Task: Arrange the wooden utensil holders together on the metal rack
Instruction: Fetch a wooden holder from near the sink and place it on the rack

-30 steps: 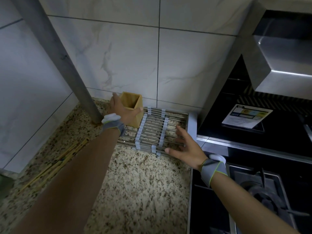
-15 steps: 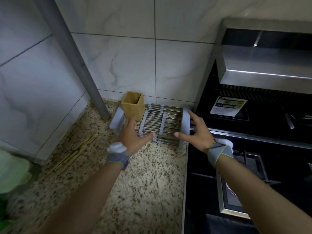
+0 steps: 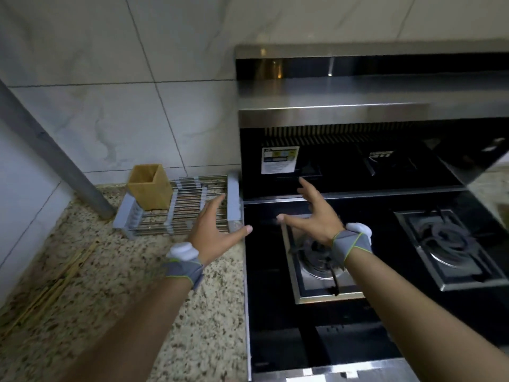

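The holder (image 3: pixel 148 187) is tan wood; the rack (image 3: pixel 190 206) has silver bars and grey-blue ends. The counter (image 3: pixel 132 293) is speckled beige, brown and black granite. The wall tiles (image 3: pixel 115 111) are white with faint grey veins. The stove (image 3: pixel 358 271) is glossy black with steel trim. Wristbands (image 3: pixel 183 267) are grey, edged lime green

Label (image 3: pixel 279 160) on the stove (image 3: pixel 358 172), print too blurred.
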A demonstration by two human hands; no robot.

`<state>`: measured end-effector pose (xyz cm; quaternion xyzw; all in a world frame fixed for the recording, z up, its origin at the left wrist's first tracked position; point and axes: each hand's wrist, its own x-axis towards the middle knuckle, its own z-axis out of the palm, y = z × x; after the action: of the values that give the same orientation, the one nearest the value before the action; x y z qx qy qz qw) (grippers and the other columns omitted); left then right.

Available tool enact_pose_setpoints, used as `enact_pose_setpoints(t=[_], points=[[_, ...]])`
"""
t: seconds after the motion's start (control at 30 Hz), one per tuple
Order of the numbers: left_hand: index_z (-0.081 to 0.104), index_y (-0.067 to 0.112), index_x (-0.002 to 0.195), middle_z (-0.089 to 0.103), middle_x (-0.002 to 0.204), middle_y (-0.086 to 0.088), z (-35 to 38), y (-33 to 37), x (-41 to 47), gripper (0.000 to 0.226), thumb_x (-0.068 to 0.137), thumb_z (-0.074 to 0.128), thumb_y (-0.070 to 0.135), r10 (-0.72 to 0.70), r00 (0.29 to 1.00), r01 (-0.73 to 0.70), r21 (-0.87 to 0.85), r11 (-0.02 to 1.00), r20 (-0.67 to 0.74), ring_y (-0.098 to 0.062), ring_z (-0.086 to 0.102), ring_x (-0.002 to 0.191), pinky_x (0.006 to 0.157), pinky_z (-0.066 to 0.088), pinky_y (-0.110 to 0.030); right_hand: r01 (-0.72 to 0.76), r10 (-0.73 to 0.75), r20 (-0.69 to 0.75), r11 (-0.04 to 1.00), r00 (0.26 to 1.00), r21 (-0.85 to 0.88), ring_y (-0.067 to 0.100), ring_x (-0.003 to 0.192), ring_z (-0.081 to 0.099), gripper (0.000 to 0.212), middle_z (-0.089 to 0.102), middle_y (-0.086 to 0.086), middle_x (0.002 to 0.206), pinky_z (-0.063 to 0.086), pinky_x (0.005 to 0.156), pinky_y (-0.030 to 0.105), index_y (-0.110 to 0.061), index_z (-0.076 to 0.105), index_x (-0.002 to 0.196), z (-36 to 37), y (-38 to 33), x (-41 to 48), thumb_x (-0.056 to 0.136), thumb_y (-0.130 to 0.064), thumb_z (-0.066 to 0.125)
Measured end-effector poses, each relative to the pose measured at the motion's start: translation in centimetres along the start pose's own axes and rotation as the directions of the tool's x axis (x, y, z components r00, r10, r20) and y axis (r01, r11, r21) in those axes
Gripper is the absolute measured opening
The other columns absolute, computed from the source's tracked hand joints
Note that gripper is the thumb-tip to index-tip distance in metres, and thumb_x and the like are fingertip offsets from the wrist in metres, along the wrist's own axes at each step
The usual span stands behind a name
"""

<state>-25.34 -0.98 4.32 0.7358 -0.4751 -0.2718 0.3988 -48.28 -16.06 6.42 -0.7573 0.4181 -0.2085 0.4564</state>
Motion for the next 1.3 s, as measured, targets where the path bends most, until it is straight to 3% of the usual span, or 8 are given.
enact_pose_setpoints(t=[0.1,0.27,0.33,0.6,0.77,0.87,1.1,1.3], points=[[0.030,0.034,0.155,0.032,0.163,0.006,4.2,3.2,0.0,0.102,0.072,0.073,0.073,0.041,0.999,-0.041,0.049,0.998,0.005,-0.022,0.033,0.151,0.118,0.036,-0.050,-0.011,0.012,-0.046,1.000,0.999,0.024,0.008,0.142,0.039,0.124,0.045,-0.003,0.154,0.034,0.120,0.037,-0.039,0.028,0.157,-4.2,2.1,-2.6,0.051,-0.081,0.078],[0.041,0.033,0.150,0.046,0.152,0.010,13.4,9.9,-1.0,0.097,0.067,0.062,0.078,0.119,0.993,-0.120,0.070,0.990,0.026,-0.011,0.047,0.139,0.109,0.042,-0.033,-0.048,0.054,-0.165,0.998,0.985,0.040,0.006,0.138,0.041,0.104,0.045,-0.002,0.153,0.032,0.116,0.027,-0.030,0.033,0.157,-13.5,7.2,-8.8,0.070,-0.048,0.086],[0.041,0.034,0.150,0.049,0.150,0.013,17.3,13.0,-1.7,0.094,0.069,0.060,0.078,0.144,0.988,-0.147,0.045,0.988,0.062,-0.008,0.048,0.136,0.106,0.040,-0.029,-0.071,0.078,-0.196,0.997,0.978,0.041,0.006,0.140,0.042,0.105,0.046,-0.003,0.153,0.032,0.116,0.026,-0.032,0.032,0.157,-17.6,9.7,-11.7,0.069,-0.051,0.086],[0.052,0.029,0.142,0.060,0.138,0.011,27.7,20.2,-3.5,0.081,0.072,0.065,0.068,0.182,0.978,-0.180,-0.030,0.983,0.099,-0.009,0.057,0.127,0.109,0.046,-0.036,-0.109,0.114,-0.284,0.993,0.952,0.035,0.006,0.144,0.040,0.099,0.045,-0.008,0.156,0.034,0.118,0.029,-0.037,0.033,0.155,-28.9,16.0,-18.5,0.073,-0.049,0.085],[0.053,0.026,0.141,0.062,0.135,0.010,32.6,23.7,-2.7,0.073,0.077,0.070,0.057,0.221,0.962,-0.218,-0.039,0.975,0.161,-0.010,0.059,0.124,0.101,0.042,-0.026,-0.152,0.169,-0.322,0.985,0.932,0.077,0.009,0.140,0.046,0.107,0.049,-0.008,0.151,0.038,0.119,0.037,-0.040,0.035,0.153,-33.0,19.1,-19.7,0.061,-0.065,0.083],[0.052,0.028,0.141,0.062,0.135,0.011,34.7,24.9,-1.2,0.077,0.074,0.067,0.063,0.243,0.947,-0.241,-0.031,0.970,0.209,-0.008,0.059,0.124,0.099,0.040,-0.022,-0.172,0.192,-0.342,0.981,0.920,0.086,0.007,0.138,0.045,0.100,0.049,-0.005,0.150,0.037,0.114,0.027,-0.034,0.034,0.155,-34.9,20.5,-19.4,0.071,-0.051,0.086],[0.050,0.030,0.142,0.061,0.138,0.012,38.6,25.5,4.0,0.078,0.075,0.063,0.068,0.290,0.903,-0.309,0.008,0.951,0.316,-0.006,0.057,0.127,0.104,0.045,-0.030,-0.250,0.263,-0.407,0.964,0.875,0.086,0.015,0.145,0.041,0.099,0.046,0.004,0.156,0.033,0.112,0.026,-0.027,0.032,0.157,-39.0,23.6,-16.5,0.075,-0.042,0.086],[0.053,0.030,0.139,0.061,0.135,0.012,43.1,26.7,7.6,0.062,0.085,0.071,0.054,0.311,0.863,-0.335,-0.010,0.942,0.397,-0.005,0.056,0.126,0.106,0.045,-0.030,-0.354,0.338,-0.486,0.933,0.806,0.061,0.019,0.147,0.039,0.100,0.040,0.004,0.159,0.031,0.113,0.025,-0.025,0.031,0.157,-42.7,27.1,-15.3,0.076,-0.042,0.086]])
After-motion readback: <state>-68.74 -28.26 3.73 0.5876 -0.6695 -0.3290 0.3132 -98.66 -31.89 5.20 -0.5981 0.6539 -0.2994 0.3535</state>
